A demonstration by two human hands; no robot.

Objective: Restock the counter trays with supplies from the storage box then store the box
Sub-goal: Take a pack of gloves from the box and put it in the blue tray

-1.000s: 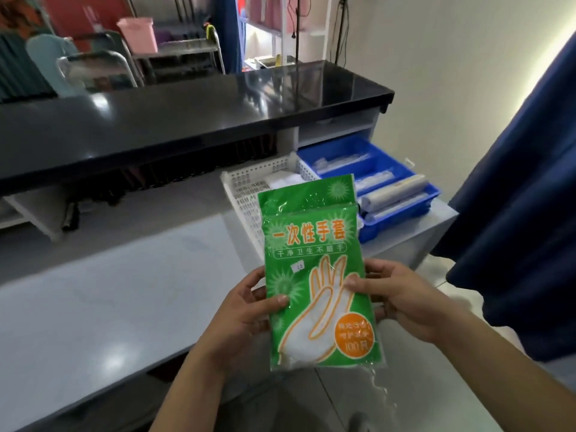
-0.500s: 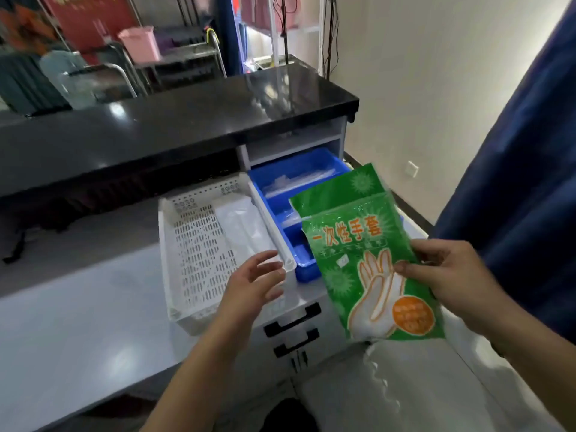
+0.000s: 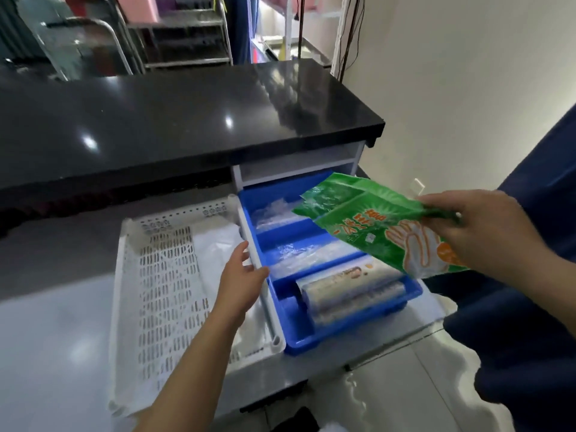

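Note:
My right hand point(image 3: 486, 232) grips a green pack of disposable gloves point(image 3: 374, 226) by one edge and holds it tilted above the blue divided tray point(image 3: 280, 322). The blue tray holds clear plastic packs point(image 3: 299, 254) in its far compartments and a roll of bags point(image 3: 352, 291) in a near one. To its left stands a white perforated tray point(image 3: 162, 275) with white plastic bags point(image 3: 218, 244) along its right side. My left hand point(image 3: 240, 282) hovers with fingers apart over the white tray's right edge, holding nothing.
Both trays sit on a grey-white counter point(image 3: 46, 338) below a raised black countertop point(image 3: 187, 120). A dark blue curtain point(image 3: 536, 307) hangs at the right. Metal racks and chairs stand behind the black top. The floor point(image 3: 389, 400) is pale tile.
My left hand has let go of the glove pack and moved over the white tray. My right hand has carried the pack right and tipped it flat above the blue tray. The view has moved closer.

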